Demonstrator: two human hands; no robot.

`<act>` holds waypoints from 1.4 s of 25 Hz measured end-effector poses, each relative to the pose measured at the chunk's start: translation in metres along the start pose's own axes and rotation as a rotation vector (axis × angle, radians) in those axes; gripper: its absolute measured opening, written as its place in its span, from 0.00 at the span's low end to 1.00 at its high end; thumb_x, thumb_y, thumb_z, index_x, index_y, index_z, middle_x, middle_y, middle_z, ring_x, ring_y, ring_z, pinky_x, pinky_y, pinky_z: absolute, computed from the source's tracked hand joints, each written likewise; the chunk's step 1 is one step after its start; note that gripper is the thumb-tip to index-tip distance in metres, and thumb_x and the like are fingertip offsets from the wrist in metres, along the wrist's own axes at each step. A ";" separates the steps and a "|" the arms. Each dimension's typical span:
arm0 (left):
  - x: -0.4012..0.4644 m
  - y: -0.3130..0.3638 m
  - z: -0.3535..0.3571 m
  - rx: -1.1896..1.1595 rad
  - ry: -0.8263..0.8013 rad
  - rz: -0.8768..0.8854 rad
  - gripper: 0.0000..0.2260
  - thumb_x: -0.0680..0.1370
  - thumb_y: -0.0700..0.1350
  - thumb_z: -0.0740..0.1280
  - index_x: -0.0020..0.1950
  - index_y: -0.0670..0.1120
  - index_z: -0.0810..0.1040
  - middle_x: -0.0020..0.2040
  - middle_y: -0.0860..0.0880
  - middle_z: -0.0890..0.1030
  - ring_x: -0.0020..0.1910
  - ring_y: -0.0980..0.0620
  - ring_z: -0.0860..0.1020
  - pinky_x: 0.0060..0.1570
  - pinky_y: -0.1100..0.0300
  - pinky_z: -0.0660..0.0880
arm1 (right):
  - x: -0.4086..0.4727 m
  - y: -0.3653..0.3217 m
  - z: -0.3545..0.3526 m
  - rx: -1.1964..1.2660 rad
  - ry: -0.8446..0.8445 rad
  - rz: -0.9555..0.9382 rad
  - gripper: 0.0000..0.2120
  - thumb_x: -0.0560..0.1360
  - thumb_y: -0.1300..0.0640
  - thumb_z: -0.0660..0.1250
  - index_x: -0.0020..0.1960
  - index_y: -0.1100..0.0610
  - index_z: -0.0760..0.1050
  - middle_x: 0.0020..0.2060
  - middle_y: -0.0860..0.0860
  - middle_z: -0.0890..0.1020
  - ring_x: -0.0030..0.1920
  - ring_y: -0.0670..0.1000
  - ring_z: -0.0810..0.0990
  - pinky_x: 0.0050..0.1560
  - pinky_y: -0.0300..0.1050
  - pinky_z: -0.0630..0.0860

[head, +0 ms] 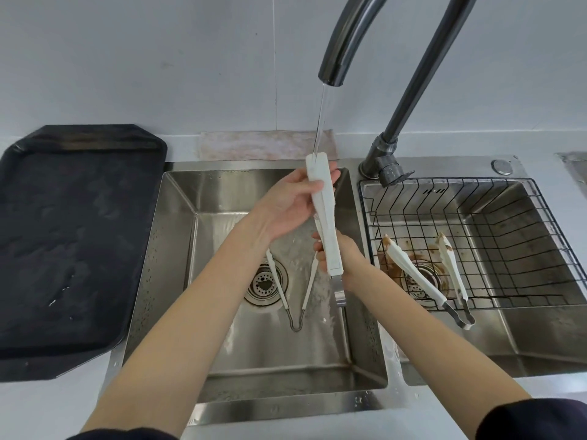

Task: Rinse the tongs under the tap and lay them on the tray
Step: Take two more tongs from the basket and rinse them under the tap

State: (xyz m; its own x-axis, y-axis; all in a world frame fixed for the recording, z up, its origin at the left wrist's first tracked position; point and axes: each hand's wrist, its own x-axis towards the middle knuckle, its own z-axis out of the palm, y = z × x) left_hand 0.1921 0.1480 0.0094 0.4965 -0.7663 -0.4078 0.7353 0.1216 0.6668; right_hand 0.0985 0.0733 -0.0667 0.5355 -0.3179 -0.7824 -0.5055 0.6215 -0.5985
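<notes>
A pair of white tongs (324,204) with a metal hinge end stands nearly upright over the left sink basin. Water from the dark tap (333,71) runs onto its top tip. My left hand (295,204) grips the upper part of the tongs. My right hand (343,262) holds the lower part, near the metal end. A second pair of white tongs (293,293) lies spread open on the basin floor by the drain. The black tray (63,242) sits on the counter to the left, with a few water drops on it.
The right basin (540,344) holds a black wire basket (495,217) with a dirty pair of white tongs (425,277) smeared brown. A patterned cloth (266,144) lies behind the left basin (178,236). The tap's base stands between the basins.
</notes>
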 end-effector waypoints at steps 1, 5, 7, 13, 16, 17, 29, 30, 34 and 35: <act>0.000 0.000 -0.001 0.017 0.012 0.006 0.10 0.77 0.31 0.57 0.50 0.43 0.75 0.49 0.49 0.79 0.48 0.56 0.78 0.42 0.64 0.80 | -0.003 -0.002 0.001 -0.044 0.021 -0.017 0.14 0.82 0.52 0.49 0.49 0.58 0.69 0.33 0.52 0.71 0.17 0.42 0.73 0.16 0.31 0.66; 0.006 0.000 -0.002 0.097 0.158 -0.026 0.04 0.78 0.45 0.63 0.47 0.45 0.72 0.39 0.49 0.73 0.38 0.53 0.72 0.39 0.60 0.75 | -0.021 -0.014 0.005 -0.205 0.172 -0.186 0.13 0.82 0.53 0.46 0.47 0.56 0.67 0.32 0.51 0.71 0.30 0.47 0.70 0.26 0.37 0.68; 0.008 0.001 -0.004 0.181 0.274 -0.070 0.11 0.77 0.54 0.62 0.45 0.46 0.72 0.37 0.49 0.72 0.34 0.53 0.72 0.35 0.62 0.73 | -0.022 -0.014 0.007 -0.178 0.203 -0.317 0.16 0.82 0.53 0.47 0.42 0.56 0.67 0.31 0.51 0.69 0.27 0.47 0.67 0.22 0.34 0.66; 0.009 0.006 -0.014 0.107 0.252 -0.082 0.15 0.79 0.56 0.56 0.50 0.45 0.73 0.46 0.49 0.80 0.44 0.54 0.79 0.49 0.57 0.75 | -0.039 -0.024 0.006 -0.022 0.305 -0.599 0.09 0.81 0.54 0.52 0.44 0.50 0.66 0.31 0.47 0.69 0.28 0.44 0.65 0.29 0.36 0.64; 0.009 0.004 -0.011 0.091 0.243 -0.107 0.19 0.81 0.50 0.54 0.65 0.38 0.68 0.57 0.44 0.77 0.48 0.51 0.79 0.52 0.53 0.76 | -0.046 -0.028 0.000 -0.036 0.302 -0.718 0.04 0.80 0.53 0.56 0.47 0.47 0.66 0.33 0.48 0.69 0.30 0.45 0.66 0.31 0.39 0.66; 0.009 0.001 -0.010 0.125 0.243 -0.118 0.19 0.81 0.48 0.54 0.67 0.37 0.66 0.58 0.43 0.76 0.48 0.50 0.79 0.50 0.52 0.77 | -0.048 -0.028 -0.001 -0.094 0.316 -0.771 0.03 0.80 0.52 0.57 0.47 0.46 0.66 0.34 0.48 0.69 0.31 0.46 0.67 0.34 0.42 0.68; -0.004 -0.040 -0.034 0.436 0.251 -0.185 0.22 0.77 0.32 0.61 0.67 0.49 0.62 0.47 0.47 0.76 0.43 0.51 0.79 0.44 0.53 0.79 | -0.033 -0.001 -0.003 -0.182 0.242 -0.613 0.07 0.80 0.54 0.55 0.57 0.54 0.63 0.35 0.50 0.72 0.33 0.46 0.71 0.36 0.39 0.71; -0.007 -0.045 -0.041 0.482 0.274 -0.196 0.24 0.77 0.31 0.61 0.68 0.49 0.61 0.49 0.45 0.76 0.44 0.51 0.79 0.44 0.54 0.78 | -0.030 0.004 -0.004 -0.211 0.223 -0.542 0.08 0.81 0.55 0.54 0.59 0.56 0.63 0.35 0.49 0.73 0.33 0.45 0.73 0.37 0.38 0.73; -0.015 -0.063 -0.076 0.642 0.340 -0.283 0.30 0.76 0.31 0.62 0.73 0.49 0.55 0.55 0.41 0.73 0.51 0.46 0.76 0.49 0.55 0.76 | -0.003 0.032 -0.011 -0.501 0.154 -0.279 0.17 0.81 0.53 0.53 0.65 0.61 0.64 0.43 0.50 0.79 0.47 0.52 0.81 0.57 0.49 0.77; -0.017 -0.068 -0.084 0.655 0.348 -0.304 0.32 0.76 0.31 0.62 0.74 0.49 0.54 0.54 0.42 0.73 0.52 0.46 0.75 0.50 0.55 0.75 | 0.004 0.038 -0.013 -0.570 0.145 -0.220 0.17 0.81 0.53 0.53 0.65 0.62 0.65 0.46 0.52 0.80 0.52 0.55 0.81 0.61 0.52 0.75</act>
State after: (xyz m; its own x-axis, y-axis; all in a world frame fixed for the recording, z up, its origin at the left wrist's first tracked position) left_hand 0.1725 0.2056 -0.0809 0.5126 -0.4520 -0.7300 0.4953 -0.5388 0.6814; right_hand 0.0727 0.0868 -0.0946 0.5908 -0.5136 -0.6222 -0.6969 0.0638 -0.7144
